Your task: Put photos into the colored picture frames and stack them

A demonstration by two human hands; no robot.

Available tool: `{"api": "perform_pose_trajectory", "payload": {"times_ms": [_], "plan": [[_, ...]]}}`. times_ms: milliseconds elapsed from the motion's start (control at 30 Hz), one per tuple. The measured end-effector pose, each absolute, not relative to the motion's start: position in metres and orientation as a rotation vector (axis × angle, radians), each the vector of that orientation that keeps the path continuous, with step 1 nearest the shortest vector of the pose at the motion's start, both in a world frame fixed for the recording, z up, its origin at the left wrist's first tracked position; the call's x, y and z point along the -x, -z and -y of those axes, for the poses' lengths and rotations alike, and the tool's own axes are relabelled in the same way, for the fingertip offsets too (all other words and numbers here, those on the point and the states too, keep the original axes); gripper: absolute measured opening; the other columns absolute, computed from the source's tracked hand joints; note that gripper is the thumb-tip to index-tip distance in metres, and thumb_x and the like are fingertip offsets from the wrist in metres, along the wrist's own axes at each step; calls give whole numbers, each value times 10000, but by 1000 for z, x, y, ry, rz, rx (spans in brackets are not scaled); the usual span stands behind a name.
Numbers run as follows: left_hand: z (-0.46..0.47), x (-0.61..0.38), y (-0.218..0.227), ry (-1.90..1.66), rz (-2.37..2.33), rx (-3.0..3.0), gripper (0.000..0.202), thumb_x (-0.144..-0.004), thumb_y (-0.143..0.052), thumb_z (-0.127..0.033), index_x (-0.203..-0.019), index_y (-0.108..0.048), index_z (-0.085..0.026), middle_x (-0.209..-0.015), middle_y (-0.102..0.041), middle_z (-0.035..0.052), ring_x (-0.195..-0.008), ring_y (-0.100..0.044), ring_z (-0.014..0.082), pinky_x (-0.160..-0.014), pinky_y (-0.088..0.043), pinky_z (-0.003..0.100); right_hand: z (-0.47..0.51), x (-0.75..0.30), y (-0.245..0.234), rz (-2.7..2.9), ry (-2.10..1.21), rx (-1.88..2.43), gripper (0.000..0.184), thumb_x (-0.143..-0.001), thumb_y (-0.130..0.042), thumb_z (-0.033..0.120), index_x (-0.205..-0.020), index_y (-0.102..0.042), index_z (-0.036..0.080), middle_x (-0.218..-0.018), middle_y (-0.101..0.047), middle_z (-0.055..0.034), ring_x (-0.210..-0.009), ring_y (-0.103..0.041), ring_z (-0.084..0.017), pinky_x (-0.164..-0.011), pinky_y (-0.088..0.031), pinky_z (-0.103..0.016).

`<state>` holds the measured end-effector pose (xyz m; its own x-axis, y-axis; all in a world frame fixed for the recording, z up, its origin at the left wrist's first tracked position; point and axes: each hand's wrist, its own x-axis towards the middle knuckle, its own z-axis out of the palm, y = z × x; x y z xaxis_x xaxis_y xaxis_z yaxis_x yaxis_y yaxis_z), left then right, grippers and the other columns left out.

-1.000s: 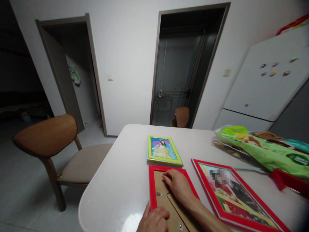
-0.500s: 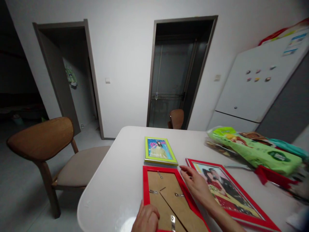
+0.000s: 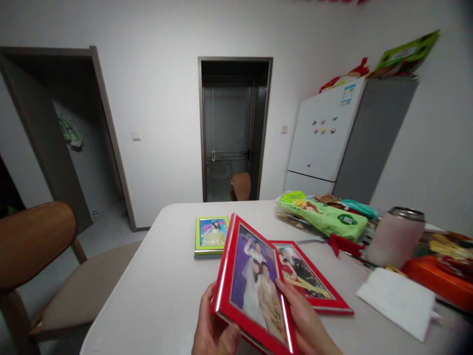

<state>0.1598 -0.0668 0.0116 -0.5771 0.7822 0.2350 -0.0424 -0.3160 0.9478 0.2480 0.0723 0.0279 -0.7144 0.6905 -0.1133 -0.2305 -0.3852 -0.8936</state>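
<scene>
A red picture frame with a photo of people is tilted up off the white table, picture side toward me. My left hand grips its lower left edge from underneath. My right hand holds its right edge, fingers against the rim. Behind it a second red frame lies flat, picture up. A small green frame lies flat farther back on the left.
A green snack bag, a pink steel-lidded tumbler, a white folded paper and an orange box sit on the right. A wooden chair stands at left. A fridge and dark doorways are behind.
The red frame was lying back side up under my hands; now both hands have lifted and turned it picture side up. My view has swung right and back.
</scene>
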Motion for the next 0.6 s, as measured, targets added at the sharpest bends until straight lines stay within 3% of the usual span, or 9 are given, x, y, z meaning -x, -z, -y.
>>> {"api": "perform_pose_trajectory", "payload": {"times_ms": [167,267,367,500,600], "plan": [[27,-171,-21,-1727,-1278,-886,548,-704,-573,-390,-1157,-371,-156,-1058,-584,111,-852,-603,212,-643,-491,278,-167,-290,-40,1659,-1866,866,288,-679,-535,351,-898,-551,166,-769,-684,-72,-692,-640,-212,-662,-489,-344],[-9,-187,-12,-1656,-1373,-972,347,-711,-517,-151,-1048,-452,-99,-993,-624,112,-886,-594,192,-720,-474,271,-211,-298,-35,1875,-1570,1034,257,-663,-533,320,-843,-591,146,-712,-688,-65,-671,-637,-211,-631,-487,-313],[-42,-198,-4,-1623,-1523,-1026,383,-661,-427,12,-1026,-473,-94,-1003,-627,93,-927,-578,157,-797,-441,251,-240,-301,-27,1962,-1366,1135,218,-647,-536,298,-776,-629,149,-665,-688,-61,-657,-633,-225,-605,-475,-303],[-63,-201,3,-1585,-1654,-1065,483,-602,-417,65,-1024,-515,-147,-1041,-614,37,-968,-553,143,-861,-397,247,-261,-307,-17,2096,-1019,1235,197,-630,-540,290,-748,-652,178,-693,-689,-64,-724,-622,-256,-642,-451,-310],[-58,-191,7,-1535,-1728,-1075,502,-584,-469,38,-1045,-522,-154,-1061,-603,39,-991,-537,163,-880,-382,269,-265,-308,-16,2193,-761,1280,237,-630,-526,266,-790,-653,145,-757,-678,-122,-779,-601,-304,-696,-424,-363]]}}
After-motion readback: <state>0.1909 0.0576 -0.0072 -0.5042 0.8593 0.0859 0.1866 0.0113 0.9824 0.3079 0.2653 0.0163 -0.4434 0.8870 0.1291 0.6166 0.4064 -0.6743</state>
